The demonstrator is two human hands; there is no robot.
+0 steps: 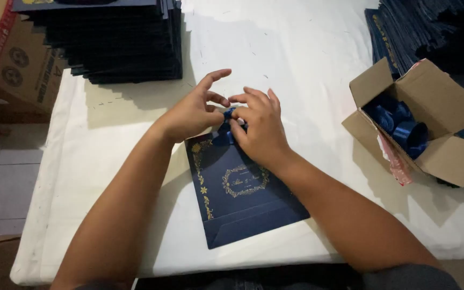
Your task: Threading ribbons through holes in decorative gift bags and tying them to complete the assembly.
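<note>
A dark blue card (243, 204) with gold ornament lies flat on the white table (307, 59), its lower edge near the table's front. At the card's top edge sits a blue ribbon bow (224, 128). My left hand (191, 113) and my right hand (261, 126) meet over it, fingertips pinching the ribbon from both sides. The left index finger sticks up and away. Most of the bow is hidden under the fingers.
A tall stack of dark blue cards (119, 43) stands at the back left. Another heap of them (430, 27) lies at the back right. An open cardboard box (436, 118) with blue ribbon bows sits at the right. A brown carton (12, 64) stands left of the table.
</note>
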